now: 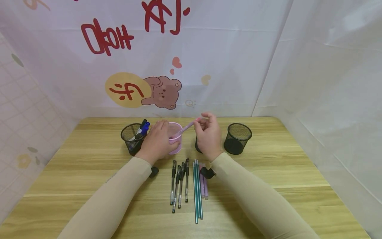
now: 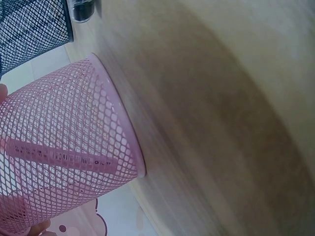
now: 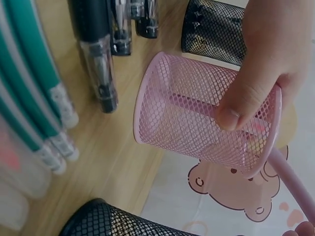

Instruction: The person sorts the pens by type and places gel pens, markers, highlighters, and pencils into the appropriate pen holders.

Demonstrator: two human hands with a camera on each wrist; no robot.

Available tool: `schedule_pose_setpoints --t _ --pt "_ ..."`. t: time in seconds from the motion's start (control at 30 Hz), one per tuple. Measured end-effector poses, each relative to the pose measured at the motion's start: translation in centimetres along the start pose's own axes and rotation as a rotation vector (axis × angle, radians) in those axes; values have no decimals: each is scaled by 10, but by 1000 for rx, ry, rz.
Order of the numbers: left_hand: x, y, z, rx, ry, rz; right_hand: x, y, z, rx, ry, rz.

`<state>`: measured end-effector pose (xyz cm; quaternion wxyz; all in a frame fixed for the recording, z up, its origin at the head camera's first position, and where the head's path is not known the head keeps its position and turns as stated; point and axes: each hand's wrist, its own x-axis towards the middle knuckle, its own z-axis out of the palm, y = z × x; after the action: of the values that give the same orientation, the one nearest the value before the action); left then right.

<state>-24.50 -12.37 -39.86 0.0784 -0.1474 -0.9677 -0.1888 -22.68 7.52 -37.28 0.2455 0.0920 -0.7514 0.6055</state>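
Note:
My left hand point(image 1: 156, 139) grips a pink mesh pen cup point(image 1: 176, 149), thumb on its near side. The cup stands on the table. My right hand point(image 1: 210, 137) pinches a light purple pen point(image 1: 188, 126) near its pink end. That pen slants down to the left, its other end in the cup's mouth. Through the mesh, another pink pen point(image 2: 64, 158) shows inside the cup in the left wrist view. Only fingertips point(image 3: 302, 230) of the right hand appear in the right wrist view.
Left of the pink cup, a black mesh cup point(image 1: 126, 134) holds markers. Another black cup point(image 1: 197, 146) is mostly hidden behind my right hand; a third point(image 1: 237, 137) stands right. In front lie several black gel pens point(image 1: 180, 186), teal pencils point(image 1: 197, 192) and purple pens point(image 1: 204, 187).

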Motion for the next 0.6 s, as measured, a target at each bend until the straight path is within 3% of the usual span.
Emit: schedule_pose_setpoints --t 0.6 --pt "-1 1 0 10 -8 -2 -5 9 5 -124 -4 -43"
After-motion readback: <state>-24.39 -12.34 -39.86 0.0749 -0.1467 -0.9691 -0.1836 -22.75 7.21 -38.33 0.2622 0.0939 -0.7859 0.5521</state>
